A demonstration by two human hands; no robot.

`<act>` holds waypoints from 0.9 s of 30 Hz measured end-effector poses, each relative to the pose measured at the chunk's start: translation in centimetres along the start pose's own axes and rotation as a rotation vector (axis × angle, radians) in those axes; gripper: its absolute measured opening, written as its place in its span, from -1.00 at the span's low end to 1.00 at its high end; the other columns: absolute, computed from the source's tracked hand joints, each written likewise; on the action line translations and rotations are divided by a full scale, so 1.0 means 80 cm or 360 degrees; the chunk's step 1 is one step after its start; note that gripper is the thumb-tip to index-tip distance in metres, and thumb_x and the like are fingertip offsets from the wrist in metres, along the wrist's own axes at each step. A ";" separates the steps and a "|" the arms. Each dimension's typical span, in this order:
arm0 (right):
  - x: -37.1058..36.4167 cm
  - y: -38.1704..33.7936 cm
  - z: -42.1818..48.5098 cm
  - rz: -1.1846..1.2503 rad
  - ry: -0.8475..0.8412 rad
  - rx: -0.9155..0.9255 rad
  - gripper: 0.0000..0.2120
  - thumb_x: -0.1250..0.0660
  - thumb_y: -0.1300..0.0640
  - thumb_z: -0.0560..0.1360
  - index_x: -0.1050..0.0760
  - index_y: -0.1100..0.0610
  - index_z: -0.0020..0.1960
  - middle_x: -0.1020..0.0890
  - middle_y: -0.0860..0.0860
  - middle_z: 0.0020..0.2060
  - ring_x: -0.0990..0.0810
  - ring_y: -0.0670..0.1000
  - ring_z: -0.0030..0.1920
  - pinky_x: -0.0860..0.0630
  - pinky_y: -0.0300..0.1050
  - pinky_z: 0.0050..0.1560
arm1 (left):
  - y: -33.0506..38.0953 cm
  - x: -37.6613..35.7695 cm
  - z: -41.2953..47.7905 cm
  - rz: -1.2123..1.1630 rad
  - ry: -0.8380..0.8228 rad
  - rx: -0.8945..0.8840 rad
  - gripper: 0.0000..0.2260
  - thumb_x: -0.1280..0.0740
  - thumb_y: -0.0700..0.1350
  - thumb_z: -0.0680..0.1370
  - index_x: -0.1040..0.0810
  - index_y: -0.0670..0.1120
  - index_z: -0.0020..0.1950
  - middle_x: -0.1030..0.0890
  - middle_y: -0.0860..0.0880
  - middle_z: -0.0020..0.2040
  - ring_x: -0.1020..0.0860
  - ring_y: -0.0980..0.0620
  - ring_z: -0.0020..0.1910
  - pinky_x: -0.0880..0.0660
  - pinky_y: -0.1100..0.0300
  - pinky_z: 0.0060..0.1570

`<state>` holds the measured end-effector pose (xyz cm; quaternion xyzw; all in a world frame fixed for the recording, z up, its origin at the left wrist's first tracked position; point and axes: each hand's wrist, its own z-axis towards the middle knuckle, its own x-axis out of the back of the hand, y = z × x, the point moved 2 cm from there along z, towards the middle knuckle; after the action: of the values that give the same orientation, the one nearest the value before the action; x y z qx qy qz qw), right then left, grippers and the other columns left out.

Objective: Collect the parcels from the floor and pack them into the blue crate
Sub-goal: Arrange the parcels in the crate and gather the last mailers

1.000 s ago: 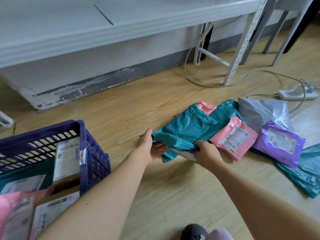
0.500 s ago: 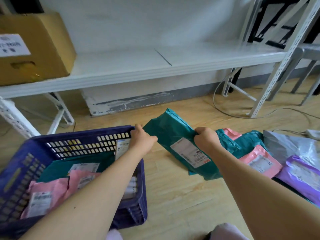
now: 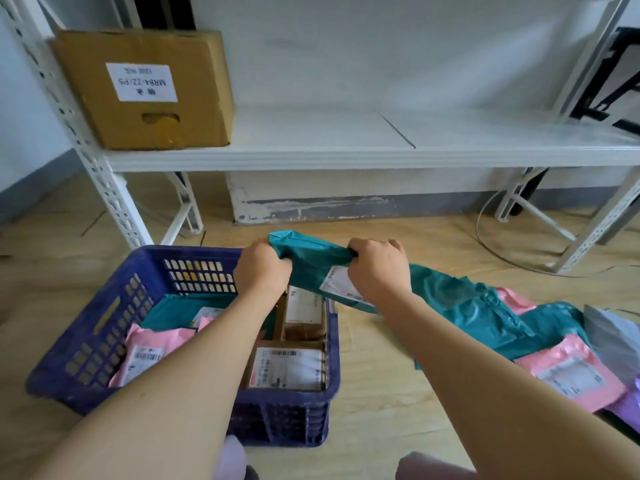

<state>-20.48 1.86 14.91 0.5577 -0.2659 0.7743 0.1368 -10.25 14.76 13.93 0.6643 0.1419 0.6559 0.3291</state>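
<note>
Above the far right corner of the blue crate (image 3: 104, 317), I have a teal poly mailer (image 3: 311, 259) gripped along its upper edge in both fists. The left hand (image 3: 263, 273) bunches one end just over the crate's far rim. The right hand (image 3: 377, 271) clenches the plastic just outside the crate's right wall, partly covering the white shipping label (image 3: 337, 285). The mailer's long axis runs across that right wall and slopes down and away from the crate, its lower edge hidden behind my right forearm. The left hand is nearer the crate's open interior, so I judge the coming move to be a short swing toward the crate's middle and down, right hand following over the wall. Both forearms reach forward, knuckles up. Inside the crate lie pink mailers (image 3: 149, 351) and labelled cardboard boxes (image 3: 287, 370). On the floor to the right of the crate lie a second teal mailer (image 3: 554, 323), a pink mailer (image 3: 571, 372) and a grey mailer (image 3: 613, 334).
</note>
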 end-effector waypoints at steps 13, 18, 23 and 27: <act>-0.043 -0.062 0.027 0.0023 -0.0031 0.0056 -0.63 -0.25 0.21 0.42 -0.45 0.02 0.22 -0.64 0.01 -0.02 -0.57 0.09 0.00 -0.29 0.00 0.31 | -0.118 0.059 0.056 -0.0486 0.0320 0.0475 -0.71 -0.15 -0.12 0.62 -0.40 -0.23 0.29 -0.48 -0.28 0.27 -0.45 -0.29 0.24 -0.37 -0.04 0.16; -0.060 -0.116 0.045 0.0059 0.0017 0.0185 -0.55 -0.22 0.28 0.41 -0.42 0.00 0.26 -0.64 0.00 0.01 -0.55 0.09 0.06 -0.17 0.01 0.41 | -0.163 0.074 0.074 -0.0506 0.0497 0.0617 -0.66 -0.14 -0.14 0.62 -0.33 -0.25 0.36 -0.43 -0.29 0.33 -0.38 -0.29 0.32 -0.33 -0.06 0.21; -0.087 -0.171 0.067 0.0113 -0.0050 0.0338 -0.61 -0.17 0.29 0.46 -0.45 0.00 0.23 -0.64 -0.01 -0.04 -0.57 0.08 0.00 -0.15 0.03 0.43 | -0.189 0.071 0.093 -0.0653 0.0745 0.0674 -0.59 -0.23 -0.25 0.56 -0.24 -0.25 0.39 -0.34 -0.28 0.38 -0.34 -0.27 0.34 -0.29 -0.04 0.23; -0.129 -0.194 0.089 0.0129 -0.0185 0.0410 -0.65 -0.13 0.26 0.51 -0.47 -0.03 0.20 -0.67 0.01 -0.09 -0.59 0.10 -0.07 -0.21 0.04 0.39 | -0.214 0.063 0.116 -0.0576 0.0776 0.0606 -0.43 -0.28 -0.30 0.52 -0.15 -0.20 0.50 -0.27 -0.28 0.41 -0.26 -0.26 0.39 -0.21 -0.03 0.31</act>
<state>-3.46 11.46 10.92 0.6033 -0.1939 0.7734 0.0173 3.39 28.27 7.91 0.5018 0.4512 0.6881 0.2668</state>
